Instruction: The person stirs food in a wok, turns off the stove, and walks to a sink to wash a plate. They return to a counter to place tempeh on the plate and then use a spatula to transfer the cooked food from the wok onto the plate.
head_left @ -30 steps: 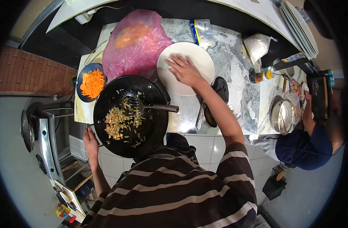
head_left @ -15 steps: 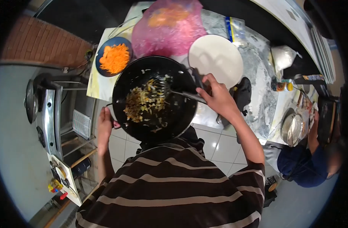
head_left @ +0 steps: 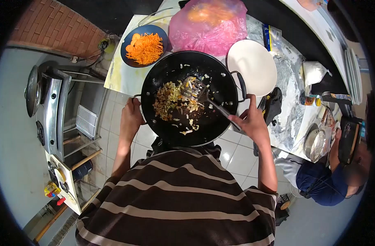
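Note:
A black wok [head_left: 169, 133] is held in front of my body, its upper edge overlapping the counter. Chopped, browned food [head_left: 167, 100] with pale yellow bits lies mostly in its left half. My left hand [head_left: 131, 118] is closed around the wok's left handle. In my right hand [head_left: 254, 125] is the handle of a slotted spatula [head_left: 218, 107], whose head rests among the food. That hand sits just below the wok's right loop handle [head_left: 241, 84]. Beyond the wok are a dark blue plate [head_left: 126, 55] of shredded carrot [head_left: 148, 49] and a white plate [head_left: 253, 67].
A pink plastic bag [head_left: 208, 30] lies at the back of the marble counter [head_left: 284, 102]. To the left stands a metal stove [head_left: 52, 110] with a pan lid [head_left: 32, 90]. Another person [head_left: 322, 180] works at the right beside a metal sieve [head_left: 315, 144].
The view has shifted, so the counter things appear farther right. The wok has come slightly closer to my body. My right hand has moved lower, and the spatula handle slants more steeply.

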`<move>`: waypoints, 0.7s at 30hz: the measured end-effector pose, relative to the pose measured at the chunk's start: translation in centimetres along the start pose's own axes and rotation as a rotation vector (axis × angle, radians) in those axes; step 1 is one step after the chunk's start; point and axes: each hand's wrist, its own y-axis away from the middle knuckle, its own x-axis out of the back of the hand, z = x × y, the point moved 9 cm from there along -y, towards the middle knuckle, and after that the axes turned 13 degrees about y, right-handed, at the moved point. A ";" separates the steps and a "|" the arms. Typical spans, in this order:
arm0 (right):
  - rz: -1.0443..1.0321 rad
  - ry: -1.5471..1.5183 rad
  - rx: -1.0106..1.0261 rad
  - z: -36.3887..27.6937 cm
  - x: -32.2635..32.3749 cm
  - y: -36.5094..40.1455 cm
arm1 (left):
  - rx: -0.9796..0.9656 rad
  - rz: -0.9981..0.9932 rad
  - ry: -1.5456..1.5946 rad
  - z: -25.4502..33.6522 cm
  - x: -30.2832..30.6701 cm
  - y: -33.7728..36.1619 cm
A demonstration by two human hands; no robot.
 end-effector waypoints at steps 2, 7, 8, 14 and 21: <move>0.021 0.050 0.005 -0.1 0.0 0.5 | -0.019 0.002 0.065 -0.4 0.3 -0.1; -0.053 0.056 -0.043 0.3 -0.2 2.2 | 0.084 -0.013 0.678 -4.2 -0.9 0.6; 0.031 0.061 0.006 0.1 0.2 2.6 | 0.080 0.007 0.693 -4.3 -1.0 0.7; -0.005 0.073 -0.037 -0.9 -0.2 3.8 | -0.083 0.140 0.611 -1.7 -0.3 -0.5; 0.093 0.020 -0.017 -1.3 -0.5 4.3 | -0.173 0.055 0.440 -1.6 0.4 -1.6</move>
